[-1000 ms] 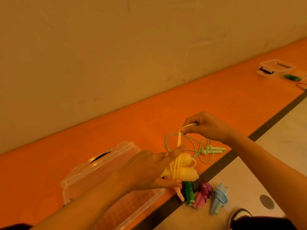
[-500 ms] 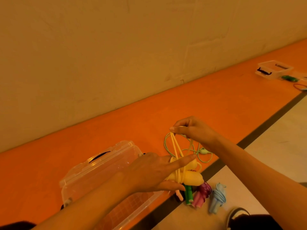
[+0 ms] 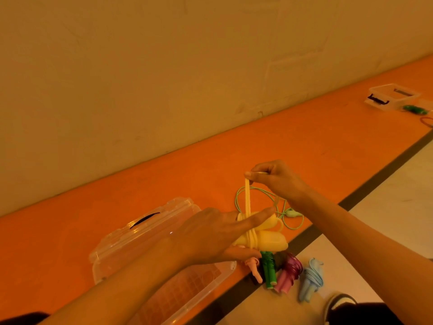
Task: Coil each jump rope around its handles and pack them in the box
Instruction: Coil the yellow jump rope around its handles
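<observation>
— What's lying on the orange floor [image 3: 304, 146]?
— A clear box [image 3: 110, 245] is sitting open on it, with a loose pale-green rope [image 3: 291, 213] sprawling near it.
— And by the dark strip [image 3: 375, 181]?
— Four coiled ropes [image 3: 287, 275] (pink, green, purple, blue) are lying side by side.

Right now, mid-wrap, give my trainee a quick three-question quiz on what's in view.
1. True or false: the right hand pinches the yellow cord.
2. Which rope lies loose on the orange surface? A the blue rope; B the light green rope; C the purple rope.
3. Fill in: the left hand holds the two yellow ____.
Key: 1 true; 2 B; 3 handles.
</observation>
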The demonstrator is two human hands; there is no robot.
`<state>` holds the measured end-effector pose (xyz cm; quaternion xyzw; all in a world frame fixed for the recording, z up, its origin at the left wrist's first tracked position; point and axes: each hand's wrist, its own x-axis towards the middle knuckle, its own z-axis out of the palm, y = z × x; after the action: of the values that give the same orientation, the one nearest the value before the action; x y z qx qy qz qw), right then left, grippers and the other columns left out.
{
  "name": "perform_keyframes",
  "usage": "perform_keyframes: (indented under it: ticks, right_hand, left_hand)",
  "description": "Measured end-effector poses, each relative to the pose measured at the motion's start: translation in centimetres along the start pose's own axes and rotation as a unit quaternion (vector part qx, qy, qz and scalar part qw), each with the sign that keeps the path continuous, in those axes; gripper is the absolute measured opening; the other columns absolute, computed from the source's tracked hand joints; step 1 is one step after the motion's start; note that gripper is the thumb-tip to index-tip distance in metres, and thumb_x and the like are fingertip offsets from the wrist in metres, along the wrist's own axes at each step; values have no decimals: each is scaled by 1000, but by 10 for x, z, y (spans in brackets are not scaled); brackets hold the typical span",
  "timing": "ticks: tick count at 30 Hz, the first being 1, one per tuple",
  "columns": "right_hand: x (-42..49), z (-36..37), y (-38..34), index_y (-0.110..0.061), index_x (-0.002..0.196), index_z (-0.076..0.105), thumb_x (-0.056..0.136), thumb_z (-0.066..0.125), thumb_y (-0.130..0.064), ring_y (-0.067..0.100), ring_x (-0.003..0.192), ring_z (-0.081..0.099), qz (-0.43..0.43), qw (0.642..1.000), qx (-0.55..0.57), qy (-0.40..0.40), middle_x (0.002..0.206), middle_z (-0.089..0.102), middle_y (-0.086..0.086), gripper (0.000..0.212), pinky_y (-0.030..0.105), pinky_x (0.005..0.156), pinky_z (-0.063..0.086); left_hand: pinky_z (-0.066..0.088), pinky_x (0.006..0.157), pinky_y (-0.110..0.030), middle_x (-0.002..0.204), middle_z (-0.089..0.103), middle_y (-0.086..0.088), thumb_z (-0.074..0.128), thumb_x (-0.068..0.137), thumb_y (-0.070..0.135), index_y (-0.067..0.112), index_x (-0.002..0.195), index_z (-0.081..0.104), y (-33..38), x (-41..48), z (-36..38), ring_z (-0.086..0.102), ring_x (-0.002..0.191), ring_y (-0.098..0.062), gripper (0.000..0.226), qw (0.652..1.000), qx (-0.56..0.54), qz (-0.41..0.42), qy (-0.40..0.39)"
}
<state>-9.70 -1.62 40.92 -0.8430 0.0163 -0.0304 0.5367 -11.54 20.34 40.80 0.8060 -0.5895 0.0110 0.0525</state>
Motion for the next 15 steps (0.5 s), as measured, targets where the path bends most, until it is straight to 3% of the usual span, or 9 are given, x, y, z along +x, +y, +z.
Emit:
perform_keyframes:
  ticks: [2,6,10,12,15]
  right_hand:
    - [-2,-10,-1,-13,76,76,80,70,-45,31,85,64,10,1000,11,15,88,71,17,33,51,89,48]
    - [-3,-17,-1,-9,80,76,84,71,-38,24,100,66,22,999,35,6,91,75,7,30,42,94,46]
    - [-3,-28,4,-15,83,77,81,68,-46,30,84,62,8,996,-24,-84,87,70,13,32,47,80,48]
    - [-3,-43,9,-15,83,76,82,67,-42,15,69,53,7,992,-35,-123,73,63,0,28,36,68,42]
    - [-3,-70,22,-19,84,75,86,66,-34,16,72,51,19,992,-33,-118,72,61,0,18,37,71,39]
  left_hand:
    - [46,45,-29,85,61,2,24,93,74,46,147,-28,-3,-2,1,48,53,-10,81,1000,-18,-4,14]
    - [46,43,-28,86,62,3,24,93,74,45,149,-25,-5,0,-2,49,53,-10,79,999,-9,11,35]
    - [47,45,-28,86,62,4,25,92,75,49,149,-23,-14,-3,3,45,52,-7,79,1000,-3,16,4]
    - [46,44,-29,81,62,7,26,92,77,45,152,-19,-22,-7,1,43,50,-5,82,999,-7,-17,45]
    - [44,43,-28,85,65,8,19,89,81,46,151,-22,-27,-11,0,46,51,-7,82,998,-14,-24,58]
